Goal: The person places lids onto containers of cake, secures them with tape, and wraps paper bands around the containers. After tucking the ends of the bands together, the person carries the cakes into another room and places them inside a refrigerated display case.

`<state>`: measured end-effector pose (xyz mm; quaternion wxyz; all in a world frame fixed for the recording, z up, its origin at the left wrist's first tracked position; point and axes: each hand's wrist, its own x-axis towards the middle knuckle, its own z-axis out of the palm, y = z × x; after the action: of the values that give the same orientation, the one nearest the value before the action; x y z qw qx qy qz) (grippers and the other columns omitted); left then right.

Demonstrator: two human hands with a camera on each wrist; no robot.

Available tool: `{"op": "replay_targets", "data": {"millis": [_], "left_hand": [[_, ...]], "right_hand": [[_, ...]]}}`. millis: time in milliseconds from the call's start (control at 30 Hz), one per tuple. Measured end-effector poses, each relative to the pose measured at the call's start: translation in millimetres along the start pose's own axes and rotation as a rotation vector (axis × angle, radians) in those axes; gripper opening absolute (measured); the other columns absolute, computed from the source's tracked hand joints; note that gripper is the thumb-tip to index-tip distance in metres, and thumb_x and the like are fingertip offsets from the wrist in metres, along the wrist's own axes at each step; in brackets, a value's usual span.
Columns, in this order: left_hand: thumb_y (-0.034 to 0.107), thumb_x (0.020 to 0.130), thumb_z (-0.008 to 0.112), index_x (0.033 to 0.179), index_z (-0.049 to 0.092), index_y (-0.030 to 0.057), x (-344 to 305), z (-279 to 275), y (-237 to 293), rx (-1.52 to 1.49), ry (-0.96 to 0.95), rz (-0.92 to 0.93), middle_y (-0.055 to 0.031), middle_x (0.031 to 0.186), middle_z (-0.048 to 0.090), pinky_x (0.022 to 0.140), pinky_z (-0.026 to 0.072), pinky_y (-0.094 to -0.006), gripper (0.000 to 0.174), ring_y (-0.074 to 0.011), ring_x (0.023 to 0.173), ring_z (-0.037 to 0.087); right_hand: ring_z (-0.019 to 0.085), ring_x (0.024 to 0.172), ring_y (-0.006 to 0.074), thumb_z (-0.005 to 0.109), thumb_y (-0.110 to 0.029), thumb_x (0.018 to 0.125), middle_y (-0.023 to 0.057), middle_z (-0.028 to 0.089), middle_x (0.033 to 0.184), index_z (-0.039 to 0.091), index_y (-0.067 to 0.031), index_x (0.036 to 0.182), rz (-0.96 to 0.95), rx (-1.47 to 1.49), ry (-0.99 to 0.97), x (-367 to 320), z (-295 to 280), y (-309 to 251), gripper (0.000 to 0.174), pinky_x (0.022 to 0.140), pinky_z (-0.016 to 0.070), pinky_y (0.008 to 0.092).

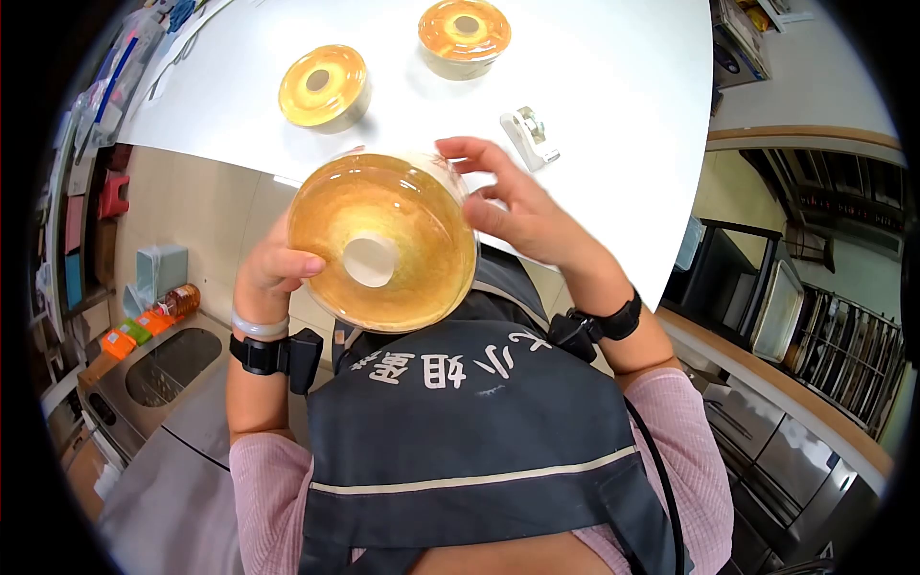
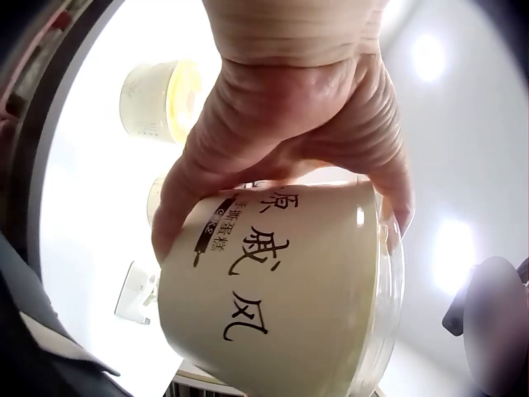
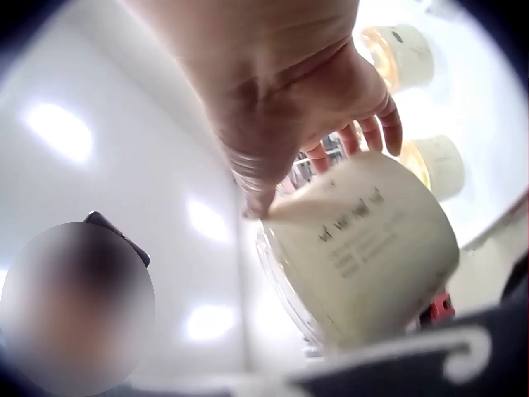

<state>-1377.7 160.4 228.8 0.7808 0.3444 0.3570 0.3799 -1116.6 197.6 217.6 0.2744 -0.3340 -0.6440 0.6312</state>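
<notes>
A round paper cake tub (image 1: 398, 206) with a clear lid is tilted so its top faces the head camera. Golden cake shows through the lid around a pale round label (image 1: 370, 260). My left hand (image 1: 271, 266) grips the tub, thumb over the lid's edge and fingers around the printed side, as the left wrist view shows. On the other side, my right hand (image 1: 522, 206) has its thumb by the lid's rim and its fingers loosely spread beside the wall. Printed lines mark the tub's wall (image 3: 372, 248) in the right wrist view.
Two more lidded cake tubs, one (image 1: 324, 88) nearer and one (image 1: 465, 38) farther, stand on the white table (image 1: 613, 115). A small white tape dispenser (image 1: 529, 137) lies right of them. A metal sink (image 1: 172, 369) is at left, a wire rack (image 1: 848, 355) at right.
</notes>
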Motion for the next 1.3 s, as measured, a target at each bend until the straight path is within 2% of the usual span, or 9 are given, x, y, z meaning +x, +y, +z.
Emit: {"op": "replay_targets", "data": {"millis": [100,200,300,367,500,767,1000,1100,1300], "left_hand": [[0.022,0.055,0.072,0.13,0.031,-0.0028,-3.8,-8.6,-7.4,0.005,0.081,-0.023,-0.0153,0.126,0.044,0.099,0.0322,-0.0341,0.09,-0.025,0.118,0.042],[0.022,0.055,0.072,0.13,0.031,-0.0032,-1.0,-24.2,-15.4,0.001,0.092,-0.052,-0.0152,0.126,0.044,0.099,0.0324,-0.0336,0.089,-0.0245,0.117,0.042],[0.021,0.054,0.072,0.132,0.029,-0.0034,-2.7,-26.9,-14.1,-0.006,0.085,-0.075,-0.0152,0.126,0.044,0.099,0.0321,-0.033,0.092,-0.0241,0.117,0.043],[0.02,0.054,0.073,0.133,0.027,-0.0036,-4.4,-21.9,-6.0,-0.012,0.094,-0.058,-0.0151,0.126,0.044,0.099,0.0318,-0.0328,0.095,-0.024,0.117,0.043],[0.018,0.052,0.073,0.137,0.02,-0.0033,-0.5,-17.9,20.0,0.009,-0.237,-0.195,-0.0148,0.131,0.039,0.1,0.0294,-0.032,0.103,-0.023,0.119,0.04],[0.013,0.046,0.069,0.136,0.02,-0.004,26.8,-15.0,36.1,0.218,-0.496,-0.405,-0.0156,0.134,0.033,0.101,0.0281,-0.0308,0.104,-0.024,0.122,0.036],[0.008,0.058,0.066,0.134,0.028,0.0001,47.4,-9.9,26.1,0.177,-0.615,-0.399,-0.0132,0.127,0.042,0.096,0.0346,-0.0289,0.085,-0.0202,0.116,0.043],[0.016,0.053,0.071,0.133,0.028,-0.0031,52.7,-4.8,30.0,0.279,-0.61,-0.444,-0.0153,0.13,0.037,0.099,0.0311,-0.0307,0.093,-0.0228,0.121,0.038],[0.016,0.055,0.07,0.133,0.032,-0.0029,64.2,0.0,35.2,0.496,-0.734,-0.309,-0.0134,0.129,0.036,0.098,0.0311,-0.0308,0.088,-0.0219,0.121,0.036]], "right_hand": [[0.037,0.119,0.0174,0.032,-0.044,0.094,0.0093,0.04,0.127,0.032,-0.0056,0.132,-0.074,0.096,0.151,4.2,23.6,5.9,0.054,0.099,0.0316,0.0331],[0.045,0.111,0.0158,0.035,-0.036,0.095,0.0089,0.047,0.121,0.035,-0.0049,0.13,-0.063,0.173,0.118,4.8,15.9,22.7,0.047,0.093,0.0379,0.0313],[0.059,0.083,0.0142,0.047,-0.028,0.091,0.0065,0.054,0.112,0.049,-0.0071,0.121,0.156,-0.057,0.414,11.0,-43.8,70.3,0.036,0.071,0.0464,0.026],[0.061,0.081,0.0249,0.052,-0.033,0.086,0.0146,0.057,0.102,0.056,-0.0081,0.113,0.271,-0.679,0.643,4.0,-90.3,111.1,0.037,0.072,0.0477,0.0325],[0.059,0.084,0.0307,0.056,-0.037,0.082,0.0174,0.059,0.097,0.064,-0.0112,0.1,0.491,-0.987,0.548,-7.2,-113.8,145.7,0.033,0.073,0.0474,0.0346],[0.063,0.078,0.0172,0.064,-0.023,0.081,0.0134,0.062,0.087,0.062,0.0026,0.09,0.762,-0.085,0.721,3.1,-116.6,145.2,0.027,0.058,0.0506,0.0211],[0.061,0.081,0.0204,0.061,-0.014,0.08,0.0141,0.061,0.089,0.051,0.0097,0.105,0.376,0.48,0.845,-27.4,-104.1,171.5,0.036,0.066,0.0544,0.0287],[0.061,0.079,0.0202,0.061,-0.013,0.079,0.012,0.061,0.092,0.057,0.0077,0.098,0.362,0.369,0.845,-28.4,-102.6,189.0,0.029,0.064,0.054,0.029],[0.056,0.058,0.0158,0.06,-0.022,0.076,0.0094,0.06,0.061,0.062,-0.0009,0.07,0.865,-0.898,0.503,-31.5,-107.5,185.3,0.022,0.054,0.0454,0.0318]]}}
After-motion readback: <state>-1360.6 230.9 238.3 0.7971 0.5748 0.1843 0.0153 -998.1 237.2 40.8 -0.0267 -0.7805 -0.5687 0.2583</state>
